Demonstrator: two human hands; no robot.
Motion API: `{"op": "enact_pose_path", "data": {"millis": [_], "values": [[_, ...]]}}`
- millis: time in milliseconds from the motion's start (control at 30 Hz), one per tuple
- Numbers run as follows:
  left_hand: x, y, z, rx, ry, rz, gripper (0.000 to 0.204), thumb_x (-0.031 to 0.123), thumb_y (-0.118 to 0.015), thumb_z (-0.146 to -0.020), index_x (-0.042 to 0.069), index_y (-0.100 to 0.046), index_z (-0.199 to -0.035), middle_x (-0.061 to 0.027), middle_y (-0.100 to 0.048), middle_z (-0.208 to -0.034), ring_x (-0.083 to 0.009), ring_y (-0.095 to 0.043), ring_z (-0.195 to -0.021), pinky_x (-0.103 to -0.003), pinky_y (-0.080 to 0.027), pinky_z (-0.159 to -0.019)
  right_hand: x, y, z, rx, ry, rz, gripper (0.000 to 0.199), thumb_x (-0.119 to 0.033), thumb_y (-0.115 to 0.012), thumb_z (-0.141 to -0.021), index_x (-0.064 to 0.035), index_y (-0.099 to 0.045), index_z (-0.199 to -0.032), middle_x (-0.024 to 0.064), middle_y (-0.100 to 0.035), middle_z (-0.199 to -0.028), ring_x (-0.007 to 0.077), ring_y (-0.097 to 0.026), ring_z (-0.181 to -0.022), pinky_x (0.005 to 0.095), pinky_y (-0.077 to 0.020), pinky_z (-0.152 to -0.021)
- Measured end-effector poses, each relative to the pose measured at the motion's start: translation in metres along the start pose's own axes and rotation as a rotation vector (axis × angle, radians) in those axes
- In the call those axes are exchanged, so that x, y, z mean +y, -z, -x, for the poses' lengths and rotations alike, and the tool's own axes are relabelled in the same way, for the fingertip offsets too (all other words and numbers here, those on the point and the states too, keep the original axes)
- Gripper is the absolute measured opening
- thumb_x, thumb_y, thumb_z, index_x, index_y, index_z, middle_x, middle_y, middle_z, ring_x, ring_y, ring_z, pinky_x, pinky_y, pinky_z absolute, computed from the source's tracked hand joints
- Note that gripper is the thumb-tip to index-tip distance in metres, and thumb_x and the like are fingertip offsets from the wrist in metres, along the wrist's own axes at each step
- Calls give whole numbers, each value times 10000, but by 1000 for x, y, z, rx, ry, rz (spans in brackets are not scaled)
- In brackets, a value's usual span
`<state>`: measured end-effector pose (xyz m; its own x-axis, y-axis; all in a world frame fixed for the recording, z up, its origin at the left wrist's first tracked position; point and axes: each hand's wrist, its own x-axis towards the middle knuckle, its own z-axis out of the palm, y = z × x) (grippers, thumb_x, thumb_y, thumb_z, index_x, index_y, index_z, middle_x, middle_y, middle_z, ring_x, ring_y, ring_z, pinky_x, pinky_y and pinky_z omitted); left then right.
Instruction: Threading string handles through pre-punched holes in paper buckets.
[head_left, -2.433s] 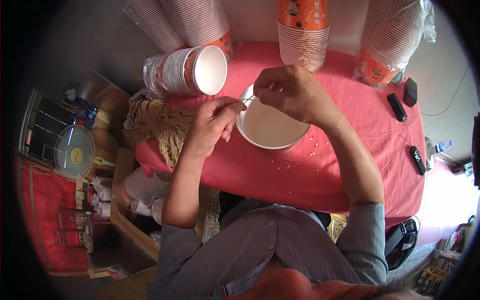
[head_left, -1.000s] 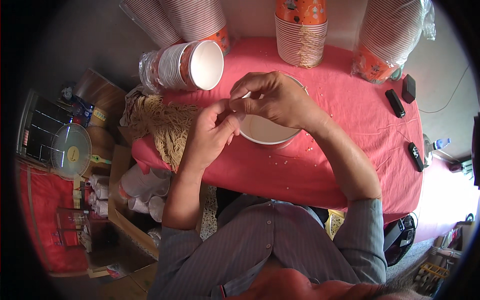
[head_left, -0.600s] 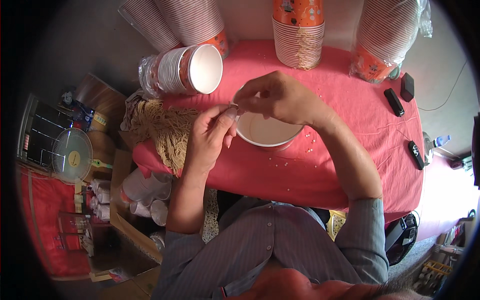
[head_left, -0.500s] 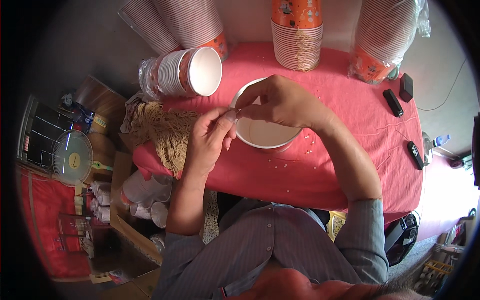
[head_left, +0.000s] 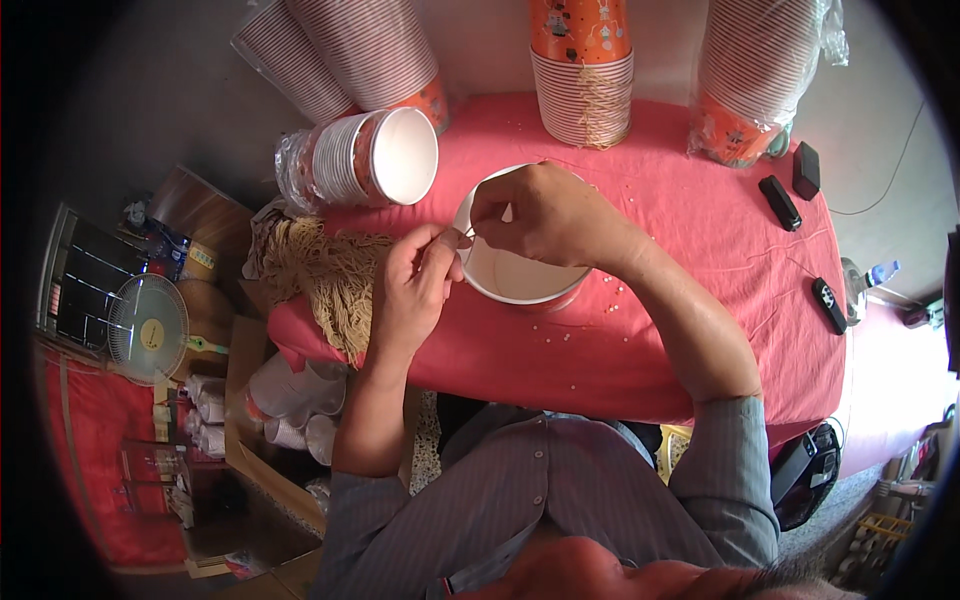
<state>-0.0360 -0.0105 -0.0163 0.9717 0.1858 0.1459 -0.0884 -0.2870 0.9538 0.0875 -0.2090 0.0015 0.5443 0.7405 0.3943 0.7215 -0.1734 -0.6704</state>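
Over a white paper tub (head_left: 530, 299), my left hand (head_left: 420, 275) and my right hand (head_left: 555, 220) meet with their fingertips almost touching. Both are closed in a pinch, thumb against forefinger. Between them shows a thin pale strand (head_left: 469, 233), too fine to make out well. The tub stands open and upright on the red cloth, its far rim partly hidden by my right hand. Small white beads or pellets (head_left: 614, 290) lie scattered around the tub. To the left of my left hand, a bundle of tan yarn-like strands (head_left: 335, 270) hangs over the table edge.
Stacked tubs (head_left: 582, 100) stand along the back, some in plastic wrap, and one stack (head_left: 345, 160) lies on its side. Small black devices (head_left: 780, 203) and a remote (head_left: 829, 305) rest at the right of the red-covered table (head_left: 700, 250). Below left are a cardboard box (head_left: 270, 480) and a fan (head_left: 148, 328).
My fingertips stay pinched together over the tub, with only a small shift of the fingers. The whole view has moved slightly, so the table things appear a little displaced.
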Motion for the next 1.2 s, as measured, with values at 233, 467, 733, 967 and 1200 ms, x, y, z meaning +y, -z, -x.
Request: {"op": "enact_pose_path", "data": {"millis": [233,467,733,967,1200], "values": [[8,3,-8,-44,-64,-168,238,110,-568,-1041,-36,-733,-952,-38,-604,-676,-107,-571,-631,-322,-443,-589,-1,3,2,27,58,53,166,-100,-754,-873,-50,-790,-1027,115,-791,-928,289,-776,-846,401,-607,-783],[7,5,-11,-93,-207,-280,234,98,-571,-1048,-15,-724,-912,-6,-558,-673,-70,-503,-608,-282,-374,-555,-2,-3,1,77,78,150,163,-106,-748,-890,-65,-800,-1040,111,-808,-937,303,-786,-832,410,-612,-764],[12,11,-13,-173,-212,-362,200,88,-571,-1028,-48,-689,-942,-178,-700,-808,-270,-680,-687,-399,-514,-669,-2,-5,1,95,140,196,129,-134,-725,-950,-67,-785,-1043,128,-786,-922,349,-767,-831,454,-597,-738],[15,9,-11,-202,-287,-306,193,47,-548,-1022,-26,-688,-912,-23,-610,-739,-87,-539,-656,-296,-422,-601,0,-7,2,69,179,231,142,-137,-736,-955,-79,-781,-1077,142,-779,-868,357,-765,-793,472,-592,-732],[15,9,-12,-237,-353,-348,196,97,-579,-1043,-55,-686,-981,-201,-724,-857,-327,-722,-735,-426,-535,-681,2,-8,3,85,189,136,157,-149,-730,-968,-71,-793,-1089,142,-783,-857,338,-768,-769,455,-595,-728]]}}
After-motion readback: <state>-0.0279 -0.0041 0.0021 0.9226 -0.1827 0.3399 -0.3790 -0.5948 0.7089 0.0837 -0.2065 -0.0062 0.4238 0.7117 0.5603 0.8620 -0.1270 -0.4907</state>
